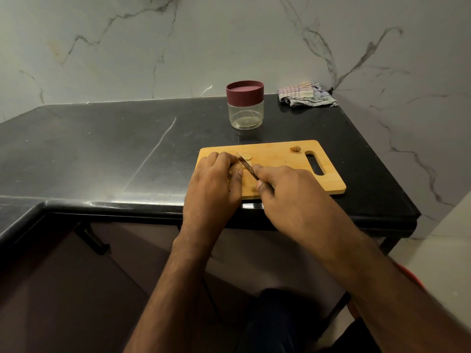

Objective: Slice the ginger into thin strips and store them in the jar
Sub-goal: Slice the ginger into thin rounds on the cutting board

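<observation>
The ginger [235, 171] sits at the left end of the cutting board [280, 169], mostly hidden under my left hand [216, 179], whose fingers are curled over it and pin it down. One pale slice [246, 156] lies just beyond my fingertips, toward the board's far edge, and a small brown offcut [295, 149] rests near the board's handle slot at the right end. My right hand [288, 194] is wrapped round the knife [247, 168] handle, index finger stretched along it, with the blade angled across the ginger right beside my left fingertips. That closeness is my main worry: the piece I hold looks small and knobbly, so it could roll under pressure and let the blade skid toward my knuckles. I cannot tell how much ginger is left beneath my hand, so I may be cutting nearer to my fingers than I judge. The board's near edge lies close to the counter's front edge, so a hard push might shift it toward me. The jar [245, 108] stands beyond the board's far edge with its maroon lid [244, 94] on, so I judge it must be opened before any strips go in. A striped cloth [305, 94] lies beyond the board's right end.
</observation>
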